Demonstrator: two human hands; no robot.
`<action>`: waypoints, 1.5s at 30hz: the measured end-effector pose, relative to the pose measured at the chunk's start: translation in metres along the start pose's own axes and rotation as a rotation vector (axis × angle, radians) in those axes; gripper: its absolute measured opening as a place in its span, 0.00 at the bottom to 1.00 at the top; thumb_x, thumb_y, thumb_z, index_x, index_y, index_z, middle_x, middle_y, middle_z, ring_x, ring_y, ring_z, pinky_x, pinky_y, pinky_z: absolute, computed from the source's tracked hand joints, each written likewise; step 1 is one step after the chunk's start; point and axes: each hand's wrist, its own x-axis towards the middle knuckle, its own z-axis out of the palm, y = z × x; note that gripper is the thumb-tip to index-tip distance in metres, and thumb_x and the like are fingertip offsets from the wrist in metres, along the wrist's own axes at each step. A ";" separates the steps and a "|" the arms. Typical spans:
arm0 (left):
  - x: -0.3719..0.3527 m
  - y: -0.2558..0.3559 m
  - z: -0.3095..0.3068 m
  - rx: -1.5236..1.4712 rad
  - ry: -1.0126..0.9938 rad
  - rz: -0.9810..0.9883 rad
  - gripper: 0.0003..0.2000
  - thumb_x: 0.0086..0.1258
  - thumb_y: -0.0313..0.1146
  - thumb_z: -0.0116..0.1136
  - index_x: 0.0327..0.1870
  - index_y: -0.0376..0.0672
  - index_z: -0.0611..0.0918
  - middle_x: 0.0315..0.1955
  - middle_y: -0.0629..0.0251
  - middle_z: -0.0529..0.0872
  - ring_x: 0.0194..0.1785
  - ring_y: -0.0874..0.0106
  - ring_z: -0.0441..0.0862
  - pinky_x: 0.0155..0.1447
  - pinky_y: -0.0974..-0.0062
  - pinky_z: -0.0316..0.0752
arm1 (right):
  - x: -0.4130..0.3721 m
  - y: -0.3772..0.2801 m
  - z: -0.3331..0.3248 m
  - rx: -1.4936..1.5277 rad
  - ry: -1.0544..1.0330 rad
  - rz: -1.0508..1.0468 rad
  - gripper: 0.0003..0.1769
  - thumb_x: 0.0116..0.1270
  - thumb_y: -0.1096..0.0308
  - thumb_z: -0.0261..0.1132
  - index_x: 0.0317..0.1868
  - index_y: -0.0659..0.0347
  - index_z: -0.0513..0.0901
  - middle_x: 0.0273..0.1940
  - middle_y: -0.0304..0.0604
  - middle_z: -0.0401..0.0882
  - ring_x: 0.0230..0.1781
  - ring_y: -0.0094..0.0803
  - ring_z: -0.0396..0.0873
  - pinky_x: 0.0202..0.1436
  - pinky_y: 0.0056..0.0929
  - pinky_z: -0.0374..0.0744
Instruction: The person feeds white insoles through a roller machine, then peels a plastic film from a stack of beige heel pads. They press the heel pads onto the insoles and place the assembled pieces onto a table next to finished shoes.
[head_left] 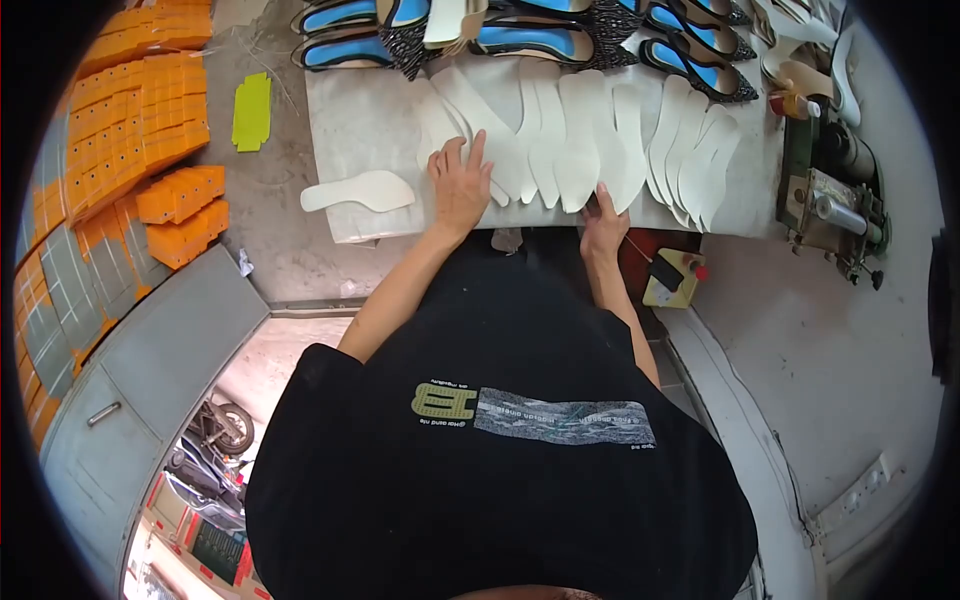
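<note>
White shoe insoles (577,140) lie overlapping in a row along the front of the worktable (350,130). My left hand (461,190) rests on the insoles at the left of the row, palm down, its fingers spread. At the table's front edge, my right hand (604,228) pinches the narrow end of an insole (628,150) near the middle; part of its grip is hidden. A fanned group of insoles (690,150) lies to the right. One single insole (358,191) sits apart at the left corner.
Pointed shoes with blue insides (535,42) line the back of the table. Stacked orange boxes (140,115) and a yellow-green flat piece (252,112) are at left. A green machine (835,190) stands at right, a yellow container (672,280) below the table edge.
</note>
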 end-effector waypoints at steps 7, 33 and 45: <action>-0.001 0.016 -0.002 -0.081 -0.014 -0.110 0.25 0.57 0.42 0.66 0.57 0.47 0.78 0.56 0.50 0.68 0.58 0.51 0.60 0.62 0.54 0.55 | -0.019 0.021 0.020 -0.434 0.040 -0.328 0.24 0.66 0.70 0.65 0.58 0.73 0.72 0.50 0.52 0.80 0.46 0.37 0.80 0.50 0.27 0.78; -0.006 -0.007 -0.005 -0.487 0.089 0.087 0.13 0.61 0.22 0.56 0.47 0.38 0.75 0.44 0.58 0.74 0.45 0.61 0.73 0.53 0.70 0.68 | -0.094 -0.107 0.089 0.173 -0.189 -0.053 0.23 0.67 0.81 0.60 0.62 0.72 0.70 0.53 0.49 0.80 0.48 0.35 0.82 0.53 0.24 0.80; -0.022 -0.007 -0.020 -0.476 0.142 -0.286 0.17 0.59 0.22 0.58 0.50 0.33 0.72 0.43 0.53 0.72 0.40 0.60 0.74 0.46 0.68 0.73 | -0.042 0.055 0.051 -1.116 0.218 -0.354 0.34 0.58 0.61 0.73 0.59 0.73 0.70 0.44 0.50 0.78 0.39 0.39 0.78 0.47 0.31 0.78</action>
